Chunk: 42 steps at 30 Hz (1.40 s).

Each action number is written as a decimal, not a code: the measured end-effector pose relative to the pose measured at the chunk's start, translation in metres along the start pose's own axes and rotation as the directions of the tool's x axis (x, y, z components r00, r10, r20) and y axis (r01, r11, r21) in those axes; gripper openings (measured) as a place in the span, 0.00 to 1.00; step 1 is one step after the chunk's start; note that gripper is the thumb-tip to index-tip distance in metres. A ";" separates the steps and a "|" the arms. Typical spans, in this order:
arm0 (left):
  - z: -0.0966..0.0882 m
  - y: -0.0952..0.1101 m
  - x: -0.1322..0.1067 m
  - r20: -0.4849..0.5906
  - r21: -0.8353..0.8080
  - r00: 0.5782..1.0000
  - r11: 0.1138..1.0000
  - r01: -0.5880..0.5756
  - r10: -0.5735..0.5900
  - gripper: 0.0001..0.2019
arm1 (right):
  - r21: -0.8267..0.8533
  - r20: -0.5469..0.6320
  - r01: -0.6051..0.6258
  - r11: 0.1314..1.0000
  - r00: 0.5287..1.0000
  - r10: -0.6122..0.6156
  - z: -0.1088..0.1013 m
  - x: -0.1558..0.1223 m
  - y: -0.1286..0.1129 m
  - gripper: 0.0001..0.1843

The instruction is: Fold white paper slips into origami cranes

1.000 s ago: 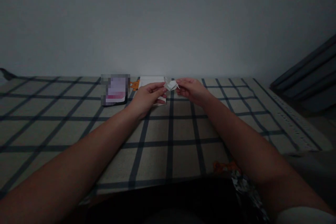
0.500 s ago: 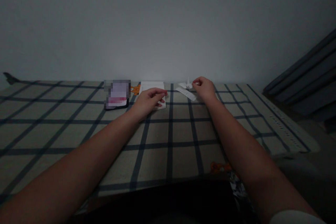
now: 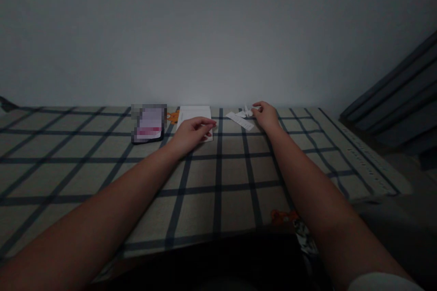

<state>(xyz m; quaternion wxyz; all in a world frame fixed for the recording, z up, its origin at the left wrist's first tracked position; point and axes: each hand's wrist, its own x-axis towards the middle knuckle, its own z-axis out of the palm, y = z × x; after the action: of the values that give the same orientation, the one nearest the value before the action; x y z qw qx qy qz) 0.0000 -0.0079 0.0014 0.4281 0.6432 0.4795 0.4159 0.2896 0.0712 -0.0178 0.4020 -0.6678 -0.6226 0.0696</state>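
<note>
My left hand [image 3: 194, 132] hovers above or rests on the near part of a white paper pad [image 3: 194, 112], its fingertips pinched together. Whether a small thing is between those fingertips cannot be made out. My right hand [image 3: 266, 115] is farther right, thumb and forefinger slightly apart. Just left of its fingertips lies a small folded white paper piece [image 3: 246, 111] with pointed parts, perhaps a paper crane. A flat white paper strip [image 3: 241, 120] lies slantwise beside it.
A phone [image 3: 149, 123] with a lit, blurred screen lies left of the pad. Between them is an orange bear print [image 3: 173, 117]. The checked tablecloth [image 3: 201, 200] runs back to a grey wall [image 3: 218, 32]. A dark curtain [image 3: 403, 91] hangs at the right.
My right thumb and forefinger have parted, and the folded paper piece now leans over instead of pointing up. My left hand keeps its pinch. The whole view has shifted slightly.
</note>
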 end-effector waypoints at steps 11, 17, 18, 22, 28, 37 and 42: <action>0.002 0.001 -0.001 0.009 0.055 1.000 0.998 -0.021 0.020 0.13 | 0.058 -0.020 -0.061 0.996 0.998 0.063 0.005 0.002 0.004 0.17; 0.002 0.004 -0.004 -0.002 0.077 1.000 0.997 -0.030 0.030 0.14 | 0.031 -0.166 -0.030 0.999 0.986 0.035 -0.009 0.000 -0.003 0.20; 0.002 0.003 -0.004 0.000 0.080 0.999 0.996 -0.033 0.033 0.14 | 0.030 -0.206 -0.005 1.000 0.979 0.011 -0.013 -0.001 -0.008 0.18; 0.002 0.000 -0.002 0.017 0.131 0.998 0.989 -0.069 0.068 0.17 | 0.052 -0.110 0.247 0.968 0.964 -0.241 -0.023 -0.018 -0.040 0.17; -0.002 -0.004 -0.002 0.119 0.396 0.949 0.862 -0.315 0.292 0.15 | -0.246 0.357 0.517 0.820 0.835 -0.420 -0.010 -0.052 -0.084 0.14; -0.006 -0.006 0.002 0.132 0.612 0.941 0.722 -0.324 0.311 0.18 | -0.302 0.536 0.577 0.758 0.761 -0.365 0.005 -0.061 -0.076 0.18; -0.003 -0.014 0.002 0.219 0.653 0.936 0.671 -0.351 0.276 0.25 | -0.164 0.548 0.622 0.765 0.703 -0.454 0.015 -0.058 -0.077 0.20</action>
<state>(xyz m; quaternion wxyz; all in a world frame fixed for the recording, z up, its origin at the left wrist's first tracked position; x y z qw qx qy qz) -0.0066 -0.0029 -0.0110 0.1072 0.8480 0.4581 0.2442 0.2086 0.0196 -0.0038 0.1179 -0.4723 -0.8735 0.0016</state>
